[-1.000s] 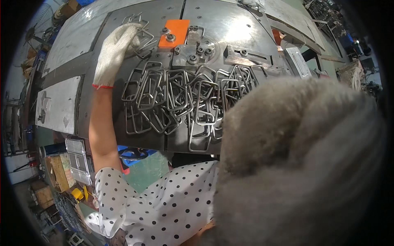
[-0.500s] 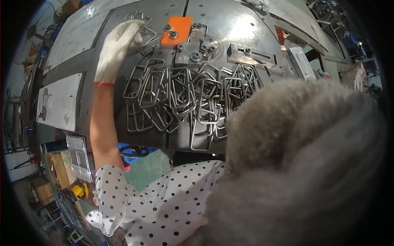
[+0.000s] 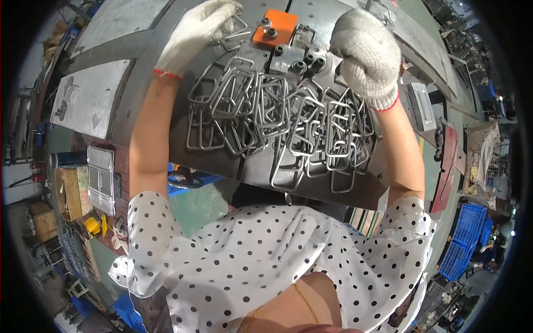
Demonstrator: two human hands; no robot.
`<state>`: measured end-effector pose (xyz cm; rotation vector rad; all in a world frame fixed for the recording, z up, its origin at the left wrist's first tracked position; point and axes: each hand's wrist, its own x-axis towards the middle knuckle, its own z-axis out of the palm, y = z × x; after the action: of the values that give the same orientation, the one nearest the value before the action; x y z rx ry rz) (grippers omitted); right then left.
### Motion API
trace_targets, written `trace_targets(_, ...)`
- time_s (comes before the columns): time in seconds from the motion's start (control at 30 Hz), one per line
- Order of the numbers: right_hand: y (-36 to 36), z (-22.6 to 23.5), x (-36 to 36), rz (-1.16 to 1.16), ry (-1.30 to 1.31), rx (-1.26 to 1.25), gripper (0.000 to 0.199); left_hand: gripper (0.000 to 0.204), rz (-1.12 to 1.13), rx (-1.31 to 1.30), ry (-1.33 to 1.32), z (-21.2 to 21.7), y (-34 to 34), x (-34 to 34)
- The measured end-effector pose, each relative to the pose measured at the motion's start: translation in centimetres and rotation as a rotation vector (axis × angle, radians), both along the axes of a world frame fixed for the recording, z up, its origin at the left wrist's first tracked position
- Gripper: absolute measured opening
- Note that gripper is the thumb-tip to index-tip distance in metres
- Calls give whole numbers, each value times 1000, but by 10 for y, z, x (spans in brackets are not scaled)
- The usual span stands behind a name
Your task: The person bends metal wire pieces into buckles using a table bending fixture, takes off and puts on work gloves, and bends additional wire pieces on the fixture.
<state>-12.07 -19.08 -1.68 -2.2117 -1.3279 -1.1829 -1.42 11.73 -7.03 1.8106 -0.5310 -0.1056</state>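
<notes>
My left hand [image 3: 201, 32], in a white knitted glove with a red cuff, is at the far left of the metal table. Its fingers are closed on a bent wire piece [image 3: 237, 28], with more wire beside it. My right hand [image 3: 368, 58], gloved alike, is curled into a fist right of the bolted steel fixture [image 3: 291, 59]. Whatever it may hold is hidden by the glove. A loose pile of rectangular bent wire frames [image 3: 272, 108] covers the tabletop between my forearms. Behind the fixture lies an orange plate [image 3: 276, 25] with bolts on it.
Pale flat panels [image 3: 91, 100] lie on the table's left side. A silver block [image 3: 422, 105] stands beyond my right forearm. Blue crates [image 3: 463, 238] are on the floor at right. Below the left edge are a wire-grid tray [image 3: 101, 180] and a cardboard box [image 3: 69, 194].
A blurred grey-brown mass that covered the lower right is gone, and my right hand now shows over the table. The view has shifted, so the table and left hand appear in different places.
</notes>
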Motion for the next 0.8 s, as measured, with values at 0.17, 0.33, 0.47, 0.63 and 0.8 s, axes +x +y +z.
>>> trace_targets(0.17, -6, -9, 13, -13, 92, 43, 21, 35, -26, -9, -19, 10, -1, -1)
trace_targets(0.33, -22, -21, 34, -60, 163, 13, 22, 39, -22, -10, -34, 5, 3, 11)
trace_targets(0.47, -38, -42, 72, -401, 409, -56, 29, 39, -19, -16, -12, 6, -1, 10)
trace_targets(0.63, -52, -77, 90, -474, 601, -197, 45, 38, -21, -10, -11, 6, -1, 9)
trace_targets(0.8, -63, -82, 94, -586, 844, -255, 42, 37, -17, 19, 46, 11, 3, 12)
